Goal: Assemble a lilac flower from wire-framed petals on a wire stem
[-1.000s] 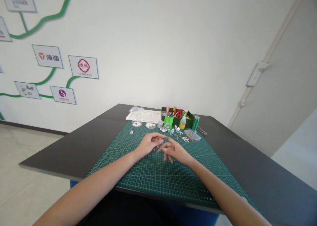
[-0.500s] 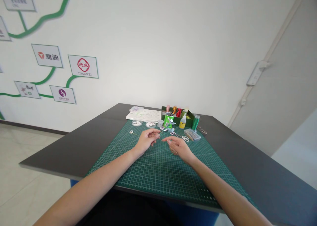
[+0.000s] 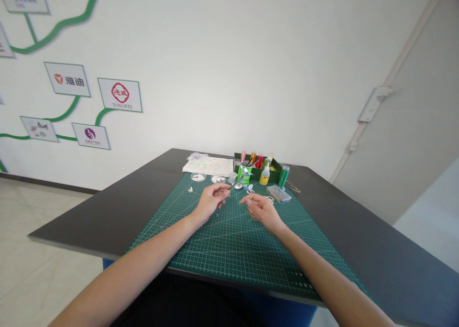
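Head camera view: the left hand [image 3: 211, 202] pinches a thin dark green stem [image 3: 232, 186] between thumb and forefinger, the other fingers curled beneath. The stem slants up and away above the mat, and at its far end a silvery flower with pointed petals [image 3: 247, 171] overlaps a bright green can [image 3: 240, 175] behind it. Well apart from the left fingertips, the right hand [image 3: 263, 213] hovers with its fingers bent and its forefinger pointing toward the stem; whether anything thin sits in its grip cannot be told. Just beyond the hands lie shiny silver-violet petal pieces [image 3: 249, 189], and scissors with white looped handles [image 3: 270, 199] are partly hidden behind the right hand. To the right are a clear flat plastic case [image 3: 278, 193], a small bottle with a yellow label [image 3: 264, 177] and a green cylinder [image 3: 283, 177]. A dark green open box [image 3: 274, 177] holds coloured rolls behind them. Left of the can are a small grey tub [image 3: 232, 178] and two round clear dishes [image 3: 198, 178] with white pieces inside. A small white flower [image 3: 190, 190] lies farther left on the green gridded cutting mat [image 3: 236, 250], which covers part of a dark tabletop [image 3: 118, 212].
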{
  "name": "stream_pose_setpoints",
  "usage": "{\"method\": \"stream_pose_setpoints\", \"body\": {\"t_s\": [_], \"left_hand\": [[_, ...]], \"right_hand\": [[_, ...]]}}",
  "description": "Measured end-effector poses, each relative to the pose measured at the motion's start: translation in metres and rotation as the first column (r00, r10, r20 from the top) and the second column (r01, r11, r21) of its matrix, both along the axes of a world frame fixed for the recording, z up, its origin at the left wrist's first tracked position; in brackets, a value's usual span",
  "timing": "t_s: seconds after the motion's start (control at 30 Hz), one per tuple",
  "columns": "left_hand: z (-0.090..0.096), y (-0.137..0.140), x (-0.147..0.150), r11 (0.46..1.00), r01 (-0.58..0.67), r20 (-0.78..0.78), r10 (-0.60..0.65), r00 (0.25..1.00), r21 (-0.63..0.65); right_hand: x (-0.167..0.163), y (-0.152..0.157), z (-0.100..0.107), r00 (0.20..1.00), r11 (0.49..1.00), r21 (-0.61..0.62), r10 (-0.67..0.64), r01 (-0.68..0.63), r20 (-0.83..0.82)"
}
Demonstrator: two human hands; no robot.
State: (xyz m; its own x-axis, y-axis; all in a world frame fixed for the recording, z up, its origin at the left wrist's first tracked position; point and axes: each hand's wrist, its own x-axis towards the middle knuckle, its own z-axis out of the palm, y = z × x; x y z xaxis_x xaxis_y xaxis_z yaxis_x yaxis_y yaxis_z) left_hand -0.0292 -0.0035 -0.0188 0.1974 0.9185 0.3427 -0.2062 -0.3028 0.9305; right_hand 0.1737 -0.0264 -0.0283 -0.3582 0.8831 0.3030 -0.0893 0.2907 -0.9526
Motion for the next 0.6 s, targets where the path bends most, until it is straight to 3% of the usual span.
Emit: {"method": "stream_pose_setpoints", "body": {"t_s": [0.33, 0.5, 0.6], "left_hand": [[0.0016, -0.0011, 0.0004, 1.000, -0.014, 0.023, 0.014, 1.000, -0.002], [0.0029, -0.0025, 0.0004, 1.000, -0.002, 0.008, 0.002, 1.000, 0.010], [0.0033, -0.0036, 0.0006, 1.000, 0.001, 0.003, -0.001, 1.000, 0.015]], "right_hand": [[0.0065, 0.0001, 0.0053, 0.995, 0.995, 0.035, -0.098, 0.098, -0.008], [0.0058, 0.0047, 0.0027, 0.965, 0.980, 0.063, -0.198, 0.189, 0.172], [0.0061, 0.0070, -0.0001, 0.890, 0.934, 0.187, -0.348, 0.304, 0.294]]}}
